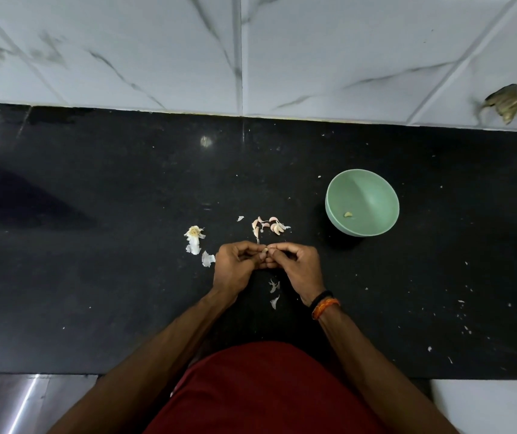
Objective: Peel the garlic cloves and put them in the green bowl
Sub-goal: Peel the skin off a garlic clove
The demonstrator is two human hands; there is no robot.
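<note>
Mid-peel right now — both hands, left and right, pinch one clove between curled fingers over the table, so next it's strip the skin and drop it in the bowl off right — one peeled clove already inside, a pile still waiting.

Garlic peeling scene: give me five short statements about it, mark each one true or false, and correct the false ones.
1. Both hands hold one garlic clove between them. True: the left hand and the right hand pinch it together.
2. The green bowl is empty. False: one peeled clove lies in it.
3. A pile of unpeeled cloves lies on the black counter just beyond the hands. True.
4. The bowl stands to the person's left. False: it stands to the right of the hands.
5. The bands are on the left wrist. False: they are on the right wrist.
</note>
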